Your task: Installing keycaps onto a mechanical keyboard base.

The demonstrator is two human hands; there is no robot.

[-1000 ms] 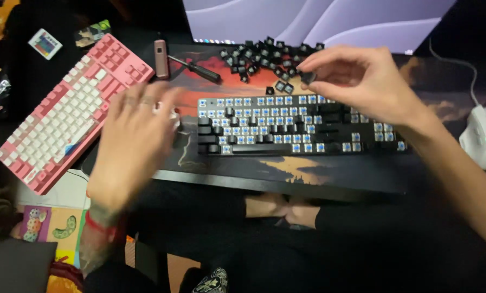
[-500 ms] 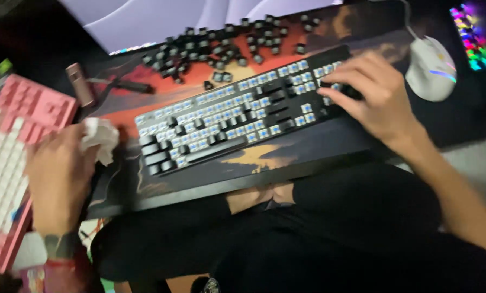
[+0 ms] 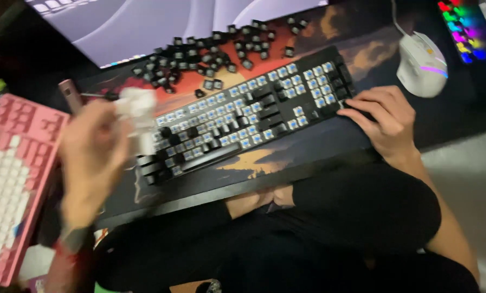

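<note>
Centrally in the frame lies a black keyboard [image 3: 248, 116], set at a slant from lower left to upper right, with most keycaps removed and blue switches exposed. It rests on a printed desk mat [image 3: 264, 163] with orange and dark artwork.

The left hand [image 3: 94, 157], blurred at left of centre, has its fingers curled around a white crumpled cloth [image 3: 137, 116]. The cloth sits over the keyboard's left end; whether it touches the switches cannot be told through the blur.

The right hand [image 3: 381, 119], right of centre, lies palm down with the fingers spread and only slightly bent. The fingertips rest on the keyboard's right end, and the hand holds nothing.

A loose heap of black keycaps [image 3: 216, 51] is scattered on the mat above the keyboard, toward the top centre, just below a lit monitor [image 3: 161, 21].

A pink keyboard [image 3: 12, 179] with white keys occupies the left edge. A white mouse [image 3: 422, 62] with a lit strip sits at upper right, well apart from the right hand. A small dark cylindrical item [image 3: 69, 95] lies between the pink keyboard and the cloth.
</note>
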